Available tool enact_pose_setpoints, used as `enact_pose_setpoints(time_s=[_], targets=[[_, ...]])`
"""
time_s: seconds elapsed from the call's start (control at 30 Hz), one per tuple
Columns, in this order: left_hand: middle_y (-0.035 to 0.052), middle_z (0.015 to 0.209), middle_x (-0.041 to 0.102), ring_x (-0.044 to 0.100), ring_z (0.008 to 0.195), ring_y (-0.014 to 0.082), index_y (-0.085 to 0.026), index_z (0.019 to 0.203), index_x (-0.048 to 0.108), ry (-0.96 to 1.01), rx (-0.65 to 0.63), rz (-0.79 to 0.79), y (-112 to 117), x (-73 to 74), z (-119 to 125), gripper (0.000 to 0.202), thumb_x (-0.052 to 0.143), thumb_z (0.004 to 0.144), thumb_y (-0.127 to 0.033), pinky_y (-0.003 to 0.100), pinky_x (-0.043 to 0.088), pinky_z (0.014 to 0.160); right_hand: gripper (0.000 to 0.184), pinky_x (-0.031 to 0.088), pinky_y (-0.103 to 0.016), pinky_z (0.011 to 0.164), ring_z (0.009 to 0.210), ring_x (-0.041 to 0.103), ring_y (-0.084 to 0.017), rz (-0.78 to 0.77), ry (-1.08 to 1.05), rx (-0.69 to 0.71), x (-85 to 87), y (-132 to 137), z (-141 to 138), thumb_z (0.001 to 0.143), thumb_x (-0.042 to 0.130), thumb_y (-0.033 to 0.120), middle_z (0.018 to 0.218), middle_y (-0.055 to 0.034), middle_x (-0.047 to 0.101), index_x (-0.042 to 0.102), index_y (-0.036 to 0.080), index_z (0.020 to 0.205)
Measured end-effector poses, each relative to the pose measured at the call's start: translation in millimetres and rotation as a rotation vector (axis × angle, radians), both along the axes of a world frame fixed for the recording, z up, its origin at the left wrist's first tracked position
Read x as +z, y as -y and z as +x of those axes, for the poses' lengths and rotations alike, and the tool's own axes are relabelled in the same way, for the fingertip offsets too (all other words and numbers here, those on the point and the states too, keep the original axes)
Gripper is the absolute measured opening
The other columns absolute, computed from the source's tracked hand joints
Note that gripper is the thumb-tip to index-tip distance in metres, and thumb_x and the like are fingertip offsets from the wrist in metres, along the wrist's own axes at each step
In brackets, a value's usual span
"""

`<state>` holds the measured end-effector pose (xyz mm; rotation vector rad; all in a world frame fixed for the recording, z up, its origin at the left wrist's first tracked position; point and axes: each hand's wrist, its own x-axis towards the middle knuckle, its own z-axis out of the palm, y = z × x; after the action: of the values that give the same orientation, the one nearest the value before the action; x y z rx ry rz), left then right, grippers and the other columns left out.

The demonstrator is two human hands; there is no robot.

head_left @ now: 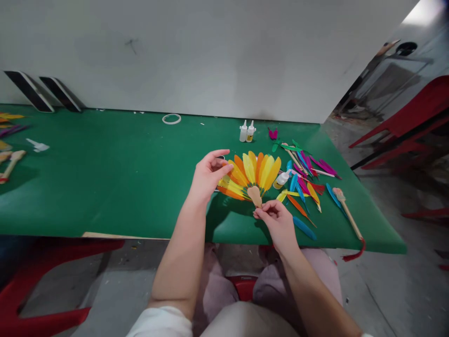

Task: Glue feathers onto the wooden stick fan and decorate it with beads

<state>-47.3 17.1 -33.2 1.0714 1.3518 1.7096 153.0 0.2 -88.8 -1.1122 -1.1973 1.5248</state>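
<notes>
My right hand [278,222] pinches the short wooden handle of a feather fan [255,195], held a little above the table's front part. Yellow and orange feathers [249,168] spread out in a half circle from its wooden base. At the fan's left side is my left hand [207,175], its index finger and thumb apart, the thumb by the outer feathers. Whether its other fingers touch the back of the fan is hidden. Just right of the fan, a small white glue bottle [281,179] leans at a tilt.
Two small bottles [247,131] stand behind the fan on the green table [133,168]. Loose coloured feathers [301,187] and a tasselled stick [349,213] lie to the right. A white ring [171,119] lies near the wall, two dark slabs [61,93] lean at left. Red chairs [414,112] stand around.
</notes>
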Motion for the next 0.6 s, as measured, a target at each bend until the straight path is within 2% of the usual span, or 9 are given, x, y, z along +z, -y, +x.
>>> enact_pose_setpoints(time_s=[0.23,0.47,0.6], targets=[[-0.0021,0.073,0.062,0.055,0.067,0.0074,-0.020,0.102,0.062,0.054,-0.023,-0.022,-3.1,-2.5,-1.4,0.038,0.070,0.065,-0.021,0.022,0.046,0.070,0.027,0.052,-0.027,0.062,0.062,0.063,-0.013,-0.008,0.024,0.018,-1.0,0.7,0.6,0.061,0.074,0.033,0.069,0.0022,0.061,0.053,0.019,0.068],[-0.0002,0.073,0.064,0.060,0.065,0.0112,-0.021,0.109,0.059,0.056,-0.146,-0.124,0.8,-2.3,-2.4,0.043,0.069,0.067,-0.024,0.023,0.047,0.062,0.025,0.050,-0.026,0.062,0.060,0.062,-0.012,-0.024,0.036,0.055,-2.9,1.4,1.1,0.062,0.074,0.031,0.066,0.0031,0.061,0.053,0.019,0.068],[-0.0018,0.064,0.062,0.060,0.061,0.0110,-0.021,0.110,0.059,0.033,-0.168,-0.140,1.9,-3.7,-1.6,0.044,0.069,0.068,-0.023,0.022,0.047,0.060,0.024,0.049,-0.025,0.061,0.059,0.062,-0.011,-0.022,0.053,0.103,-5.0,1.7,1.3,0.063,0.073,0.031,0.064,0.0033,0.061,0.054,0.019,0.069]])
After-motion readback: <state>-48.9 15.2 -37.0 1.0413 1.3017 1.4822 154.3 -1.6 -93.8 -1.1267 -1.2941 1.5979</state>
